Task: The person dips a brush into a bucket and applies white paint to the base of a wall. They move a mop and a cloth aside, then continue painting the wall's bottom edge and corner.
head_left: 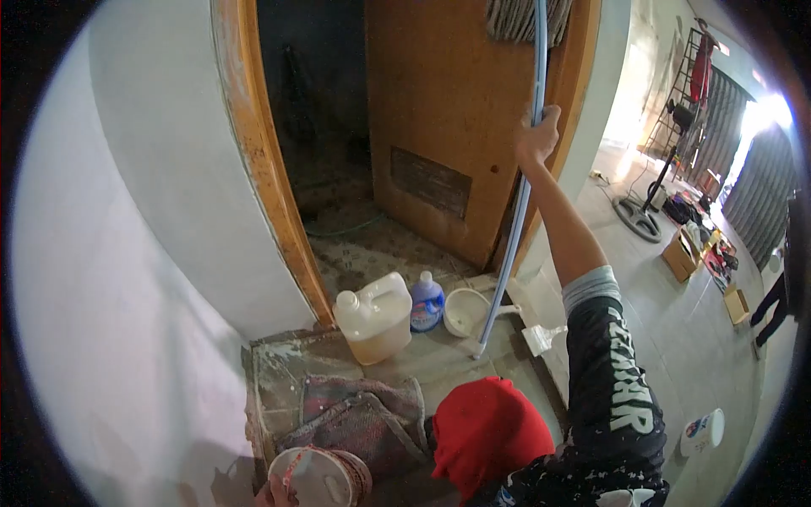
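Note:
My right hand [539, 135] is wrapped around the pale blue pole of a mop [517, 228]. The mop stands upside down, grey strands at the top by the door frame, its lower end on the floor. At the bottom edge, my left hand [280, 493], partly cut off, grips the rim of a white bucket [345, 473] with red marks. Behind the bucket lies a dirty grey-red rag [363, 414]. A cloudy plastic jug [373, 321], a bottle of blue-purple liquid [427, 302] and a white dipper [466, 313] stand along the doorway.
A wooden door [439, 127] is ajar onto a dark room. Red cloth [490, 431] fills the lower middle. A paintbrush [542, 340] lies by the wall. Rightward are a white tub [701, 433], a stand fan [639, 218], cardboard boxes [681, 255] and a person's legs [770, 306].

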The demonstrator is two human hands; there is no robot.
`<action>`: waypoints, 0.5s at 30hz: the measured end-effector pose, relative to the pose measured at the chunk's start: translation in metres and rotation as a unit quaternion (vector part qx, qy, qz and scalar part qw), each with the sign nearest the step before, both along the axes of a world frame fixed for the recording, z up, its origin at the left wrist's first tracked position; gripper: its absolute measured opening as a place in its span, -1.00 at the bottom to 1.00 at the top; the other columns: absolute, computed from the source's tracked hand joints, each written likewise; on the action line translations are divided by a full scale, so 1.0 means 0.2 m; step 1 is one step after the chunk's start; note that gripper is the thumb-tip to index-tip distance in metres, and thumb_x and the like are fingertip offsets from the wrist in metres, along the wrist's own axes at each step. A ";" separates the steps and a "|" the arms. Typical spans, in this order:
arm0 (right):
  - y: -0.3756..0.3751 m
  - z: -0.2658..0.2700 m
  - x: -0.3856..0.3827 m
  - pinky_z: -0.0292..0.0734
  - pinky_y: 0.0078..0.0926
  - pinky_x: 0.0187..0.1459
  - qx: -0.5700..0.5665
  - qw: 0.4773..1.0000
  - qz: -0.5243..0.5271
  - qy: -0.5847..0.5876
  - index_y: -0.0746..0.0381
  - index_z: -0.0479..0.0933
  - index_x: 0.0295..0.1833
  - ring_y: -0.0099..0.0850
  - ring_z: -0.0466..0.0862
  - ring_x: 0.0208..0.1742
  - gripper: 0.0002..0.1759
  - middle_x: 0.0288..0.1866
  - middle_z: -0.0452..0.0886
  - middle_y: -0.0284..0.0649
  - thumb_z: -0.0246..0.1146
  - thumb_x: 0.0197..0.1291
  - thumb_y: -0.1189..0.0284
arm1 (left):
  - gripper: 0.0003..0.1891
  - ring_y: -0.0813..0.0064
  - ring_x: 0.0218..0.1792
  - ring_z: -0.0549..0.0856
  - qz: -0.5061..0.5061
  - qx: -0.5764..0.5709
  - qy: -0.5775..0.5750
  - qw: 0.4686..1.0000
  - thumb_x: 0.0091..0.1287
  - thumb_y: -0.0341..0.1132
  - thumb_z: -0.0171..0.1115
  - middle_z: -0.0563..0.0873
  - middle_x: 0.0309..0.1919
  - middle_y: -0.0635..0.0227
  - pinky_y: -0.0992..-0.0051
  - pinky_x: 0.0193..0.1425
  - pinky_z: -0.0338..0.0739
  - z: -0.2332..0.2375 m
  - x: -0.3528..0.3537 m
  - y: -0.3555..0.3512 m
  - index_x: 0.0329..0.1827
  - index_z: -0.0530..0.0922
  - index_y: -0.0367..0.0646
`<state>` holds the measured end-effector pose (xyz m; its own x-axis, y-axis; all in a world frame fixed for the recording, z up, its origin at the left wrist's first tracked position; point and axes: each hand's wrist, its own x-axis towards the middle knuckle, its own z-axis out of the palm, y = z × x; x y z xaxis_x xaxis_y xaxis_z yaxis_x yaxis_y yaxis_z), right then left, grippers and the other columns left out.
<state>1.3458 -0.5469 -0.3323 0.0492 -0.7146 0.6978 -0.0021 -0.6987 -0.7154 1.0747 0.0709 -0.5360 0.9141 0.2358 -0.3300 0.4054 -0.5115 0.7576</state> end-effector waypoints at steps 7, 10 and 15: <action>0.02 -0.05 0.07 0.47 0.00 -0.05 0.038 0.999 -0.035 0.017 0.19 0.28 -0.03 0.01 0.65 -0.14 -0.67 -0.19 0.61 0.01 0.24 0.31 0.27 | -0.53 0.49 -0.49 0.44 0.076 -0.090 -0.032 0.993 0.43 0.00 0.13 0.52 -0.54 0.37 0.39 -0.35 0.34 0.12 0.00 -0.10 -0.42 0.54 -0.30; 0.07 -0.05 0.06 0.47 0.00 -0.04 0.010 0.997 -0.070 -0.015 0.17 0.28 -0.03 -0.02 0.64 -0.18 -0.68 -0.22 0.60 -0.04 0.24 0.31 0.29 | -0.53 0.50 -0.51 0.43 0.067 -0.097 -0.062 0.991 0.44 0.01 0.12 0.51 -0.55 0.41 0.40 -0.37 0.35 0.15 -0.01 -0.09 -0.41 0.56 -0.29; 0.20 0.08 0.01 0.48 -0.04 -0.08 0.071 0.997 -0.005 -0.042 0.19 0.28 -0.04 -0.05 0.63 -0.17 -0.72 -0.25 0.58 -0.08 0.22 0.33 0.32 | -0.54 0.48 -0.41 0.47 0.081 -0.115 -0.041 0.989 0.45 0.01 0.11 0.54 -0.48 0.35 0.39 -0.29 0.38 0.08 -0.01 -0.07 -0.33 0.57 -0.30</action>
